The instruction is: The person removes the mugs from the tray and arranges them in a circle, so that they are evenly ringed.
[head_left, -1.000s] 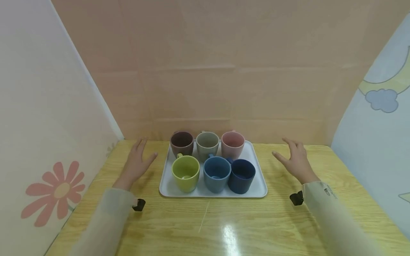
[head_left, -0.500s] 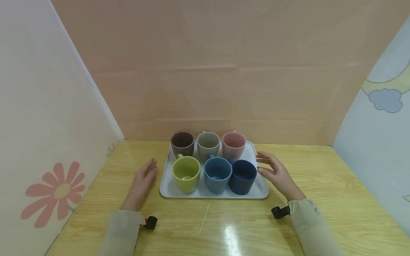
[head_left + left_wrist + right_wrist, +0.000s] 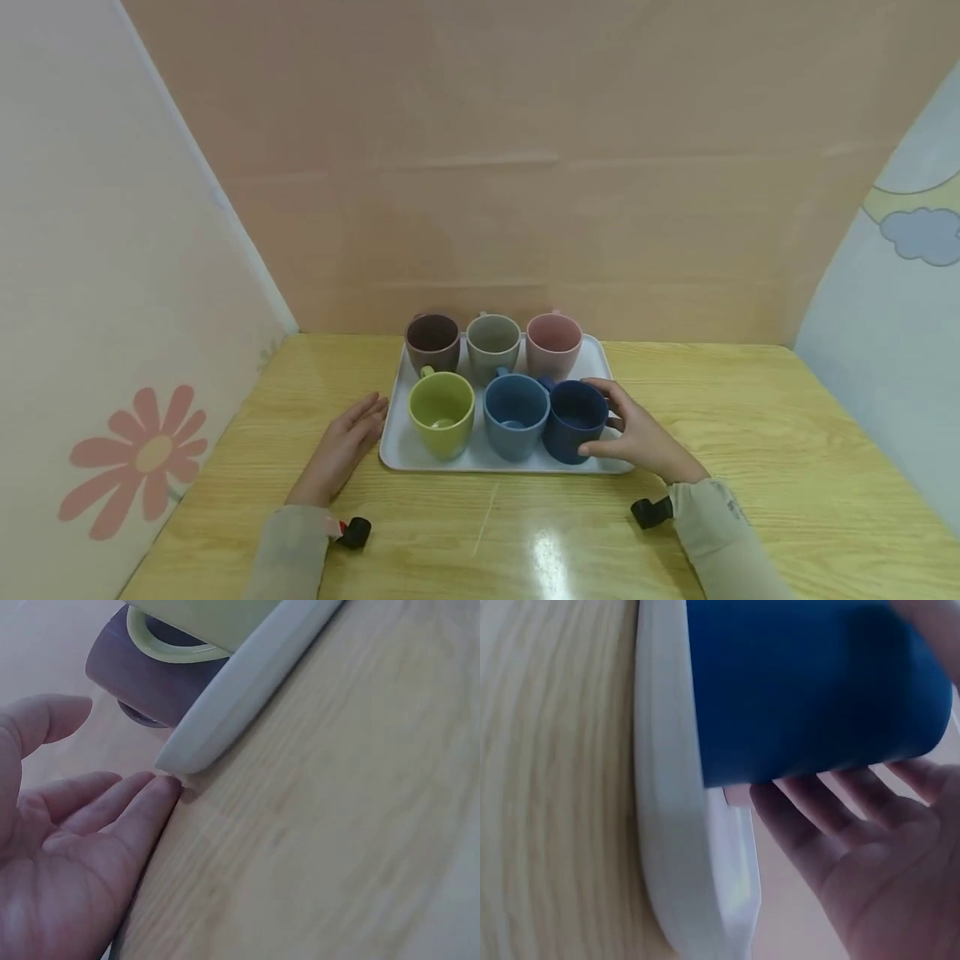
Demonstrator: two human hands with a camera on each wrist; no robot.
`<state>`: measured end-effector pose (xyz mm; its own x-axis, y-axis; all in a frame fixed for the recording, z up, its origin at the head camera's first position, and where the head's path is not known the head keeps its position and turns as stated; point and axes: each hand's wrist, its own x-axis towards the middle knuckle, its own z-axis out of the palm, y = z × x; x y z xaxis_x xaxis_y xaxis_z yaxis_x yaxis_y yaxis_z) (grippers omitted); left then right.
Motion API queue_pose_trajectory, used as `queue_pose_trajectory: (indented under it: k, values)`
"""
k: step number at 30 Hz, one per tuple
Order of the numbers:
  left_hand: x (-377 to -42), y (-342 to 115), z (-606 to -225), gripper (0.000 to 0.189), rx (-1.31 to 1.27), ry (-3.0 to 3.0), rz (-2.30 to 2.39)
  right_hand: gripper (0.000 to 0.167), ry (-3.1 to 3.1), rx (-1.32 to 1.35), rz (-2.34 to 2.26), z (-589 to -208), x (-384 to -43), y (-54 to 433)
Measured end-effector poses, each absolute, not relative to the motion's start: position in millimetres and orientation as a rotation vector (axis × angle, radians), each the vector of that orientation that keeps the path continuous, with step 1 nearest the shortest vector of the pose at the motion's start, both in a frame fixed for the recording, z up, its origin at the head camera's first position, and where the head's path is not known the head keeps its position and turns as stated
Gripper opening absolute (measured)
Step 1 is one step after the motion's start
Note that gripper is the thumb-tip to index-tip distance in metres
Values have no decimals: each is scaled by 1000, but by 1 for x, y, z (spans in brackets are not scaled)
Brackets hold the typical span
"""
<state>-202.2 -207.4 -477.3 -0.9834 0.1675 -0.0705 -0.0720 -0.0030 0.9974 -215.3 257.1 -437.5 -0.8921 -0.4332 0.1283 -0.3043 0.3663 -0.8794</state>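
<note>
A white tray point(image 3: 399, 439) bears two rows of upright mugs. My right hand point(image 3: 643, 435) grips the dark blue mug point(image 3: 567, 442) at the front right, thumb on its near side and fingers round its far side. In the right wrist view those fingers lie against the wall of the mug point(image 3: 810, 690), which stands on the tray. My left hand point(image 3: 341, 446) is beside the tray's left edge with its fingers extended. In the left wrist view its fingertips point(image 3: 166, 787) are right at the tray rim point(image 3: 232, 709), palm facing it, thumb apart.
Next to the dark blue mug stand a lighter blue mug point(image 3: 515, 433) and a yellow-green mug point(image 3: 442, 435). Brown point(image 3: 435, 360), grey point(image 3: 492, 360) and pink point(image 3: 553, 362) mugs form the back row. Walls enclose the wooden table point(image 3: 420, 533) behind and at both sides.
Both hands have moved inward from either side of the tray. The right hand has closed round the dark blue mug; the left has come up to the tray's left edge.
</note>
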Motion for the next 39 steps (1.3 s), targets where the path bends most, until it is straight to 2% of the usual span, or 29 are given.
queue_pose_trajectory:
  k: [8,19,33,39]
  values:
    - [-199,-215,-485,76,241,2221,1997,85,2548,-589,-1581,-440,-215,249]
    - [-195,-218,-487,73,274,2195,1987,83,2594,-514,-1597,-439,-212,246]
    - [-196,-219,-481,73,231,2220,1972,84,2717,-492,-1594,-416,-217,270]
    - [-201,-210,-485,73,293,2182,1990,85,2884,-351,-1550,-406,-214,299]
